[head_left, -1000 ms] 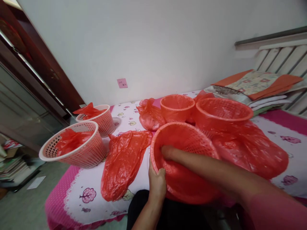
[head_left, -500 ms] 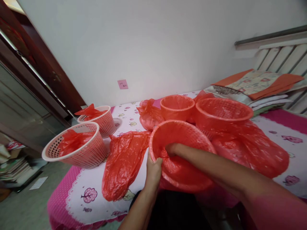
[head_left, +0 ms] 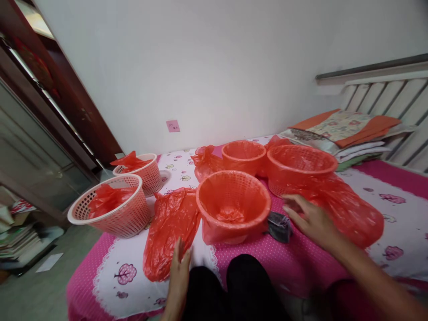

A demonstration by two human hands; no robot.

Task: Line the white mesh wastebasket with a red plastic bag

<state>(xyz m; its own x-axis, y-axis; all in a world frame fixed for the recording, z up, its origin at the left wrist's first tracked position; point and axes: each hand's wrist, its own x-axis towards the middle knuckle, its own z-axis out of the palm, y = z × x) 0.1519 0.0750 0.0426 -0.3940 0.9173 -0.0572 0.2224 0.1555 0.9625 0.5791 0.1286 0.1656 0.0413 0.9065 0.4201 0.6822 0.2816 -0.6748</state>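
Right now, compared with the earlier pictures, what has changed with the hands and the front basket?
The front basket, held tilted before, is let go and stands on the bed. The left hand has moved from its rim to near the flat red bag. The right hand has come out and right, near a small dark item now visible. The other baskets stayed in place.

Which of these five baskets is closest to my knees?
The front red-lined basket, just beyond your knees; the other two red-lined baskets stand farther back, and the two pale baskets are off to the left.
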